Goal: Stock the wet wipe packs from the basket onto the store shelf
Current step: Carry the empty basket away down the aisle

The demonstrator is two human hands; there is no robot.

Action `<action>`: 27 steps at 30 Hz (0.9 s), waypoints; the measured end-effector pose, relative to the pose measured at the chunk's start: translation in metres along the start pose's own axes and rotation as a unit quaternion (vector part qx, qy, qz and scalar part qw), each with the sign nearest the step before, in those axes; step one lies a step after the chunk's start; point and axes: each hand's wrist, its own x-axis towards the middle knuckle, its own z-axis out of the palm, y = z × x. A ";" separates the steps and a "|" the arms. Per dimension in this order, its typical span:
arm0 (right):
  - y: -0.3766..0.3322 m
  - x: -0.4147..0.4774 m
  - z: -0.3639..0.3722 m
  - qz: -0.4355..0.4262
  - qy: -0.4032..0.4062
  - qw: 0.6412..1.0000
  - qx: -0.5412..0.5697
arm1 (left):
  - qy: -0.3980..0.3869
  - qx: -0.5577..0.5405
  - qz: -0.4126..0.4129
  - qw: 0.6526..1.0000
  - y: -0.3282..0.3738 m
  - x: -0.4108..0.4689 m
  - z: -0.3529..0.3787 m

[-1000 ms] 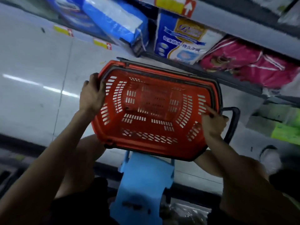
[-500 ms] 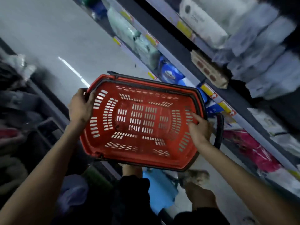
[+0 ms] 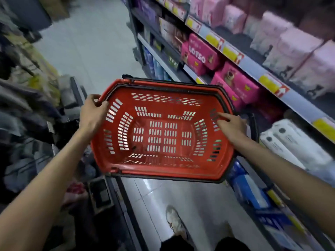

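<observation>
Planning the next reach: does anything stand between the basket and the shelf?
Nothing visible does. Between the red basket and the shelf lie only its own black handle and the right hand. No packs show inside it.

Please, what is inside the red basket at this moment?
No packs: the basket shows only its bare slotted floor. Fingers of the right hand lie on the inner right wall and cover a small patch there.

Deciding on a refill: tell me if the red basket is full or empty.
Empty: the basket shows its slotted bottom and walls bare, nothing inside. Left hand grips its rim; right hand touches it.
</observation>
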 end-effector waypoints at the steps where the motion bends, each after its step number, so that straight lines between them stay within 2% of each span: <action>1: -0.018 0.010 -0.001 -0.025 0.000 1.000 -0.006 | 0.012 -0.007 0.003 1.000 0.005 0.009 -0.009; 8: -0.125 0.078 0.007 -0.104 -0.039 0.994 -0.004 | 0.070 -0.029 0.028 0.997 0.022 0.072 -0.055; 19: -0.276 0.219 0.064 -0.159 -0.124 0.979 0.004 | 0.142 0.071 0.010 0.987 0.047 0.197 -0.066; 27: -0.383 0.304 0.130 -0.184 -0.141 0.973 -0.011 | 0.169 0.074 0.002 0.983 0.038 0.308 -0.081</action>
